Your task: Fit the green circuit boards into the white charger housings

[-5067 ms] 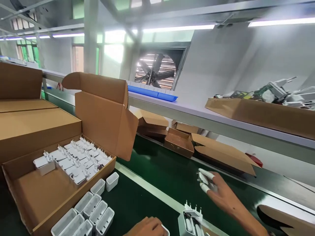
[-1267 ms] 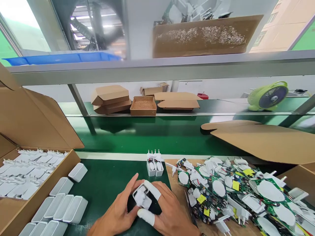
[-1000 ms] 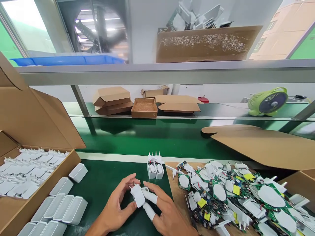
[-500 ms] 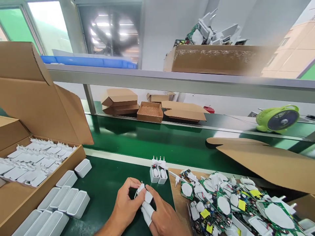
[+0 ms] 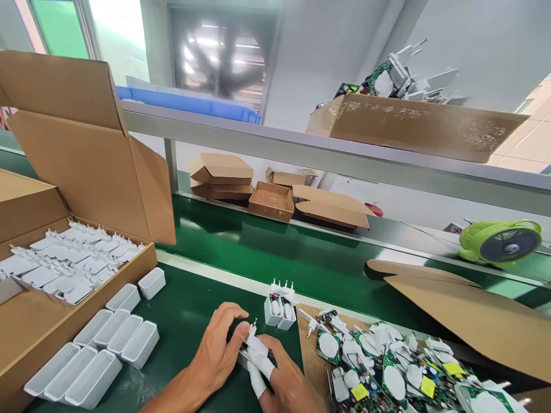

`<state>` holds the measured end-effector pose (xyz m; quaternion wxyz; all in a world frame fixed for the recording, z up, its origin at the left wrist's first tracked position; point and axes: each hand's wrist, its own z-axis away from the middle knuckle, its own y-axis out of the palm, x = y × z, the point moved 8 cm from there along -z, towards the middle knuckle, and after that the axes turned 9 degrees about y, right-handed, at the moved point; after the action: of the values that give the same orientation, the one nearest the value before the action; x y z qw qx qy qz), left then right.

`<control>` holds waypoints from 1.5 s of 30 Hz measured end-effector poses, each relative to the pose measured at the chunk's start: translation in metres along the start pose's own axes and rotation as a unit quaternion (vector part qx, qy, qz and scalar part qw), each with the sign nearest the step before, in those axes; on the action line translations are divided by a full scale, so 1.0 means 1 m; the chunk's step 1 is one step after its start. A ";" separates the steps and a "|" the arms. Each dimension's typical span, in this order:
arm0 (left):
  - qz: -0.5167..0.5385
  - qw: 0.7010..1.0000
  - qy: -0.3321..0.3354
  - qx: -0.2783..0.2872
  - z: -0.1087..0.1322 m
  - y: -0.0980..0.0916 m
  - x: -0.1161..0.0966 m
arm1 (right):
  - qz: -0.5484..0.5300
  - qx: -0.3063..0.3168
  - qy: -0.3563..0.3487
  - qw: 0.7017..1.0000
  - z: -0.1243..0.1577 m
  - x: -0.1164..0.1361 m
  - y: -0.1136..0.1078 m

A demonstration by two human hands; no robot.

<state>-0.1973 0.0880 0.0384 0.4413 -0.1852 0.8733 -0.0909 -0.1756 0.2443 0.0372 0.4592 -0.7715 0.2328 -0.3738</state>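
Observation:
A small white plug piece (image 5: 255, 343) with metal pins pointing up is between my hands at the bottom centre. My right hand (image 5: 286, 376), with white covers on some fingers, is closed round it. My left hand (image 5: 221, 347) touches its left side with thumb and fingers apart. The lower part of the piece is hidden by my fingers. Just beyond stand two white housings (image 5: 279, 311) with plugs and boards in them. White open housings (image 5: 124, 330) lie in groups to the left on the green table (image 5: 185, 304).
An open carton (image 5: 148, 258) of white plug parts stands at the left. A pile of circuit boards (image 5: 387, 367) covers the right front. Behind are a cardboard sheet (image 5: 465, 298), a green fan (image 5: 499, 242) and a shelf (image 5: 293, 140) with a loaded box (image 5: 413, 123).
The view has tilted and shifted. My left thumb and fingers have spread from their pinch on the plug piece, while my right hand still holds it.

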 end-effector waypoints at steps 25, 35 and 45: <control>-0.031 0.972 0.182 0.144 0.022 0.007 -0.017 | -0.081 -0.037 0.023 0.996 0.015 -0.019 0.012; 0.004 0.991 0.078 0.111 0.030 0.012 0.003 | -0.119 -0.036 0.046 0.991 0.011 -0.015 0.007; 0.002 0.985 0.087 0.152 0.034 0.020 -0.002 | -0.511 -0.026 0.248 0.823 0.006 -0.043 0.032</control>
<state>-0.1740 0.1079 0.0136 0.3869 -0.1057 0.8848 -0.2372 -0.1974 0.2629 -0.0081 0.1091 -0.6729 -0.0794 -0.7273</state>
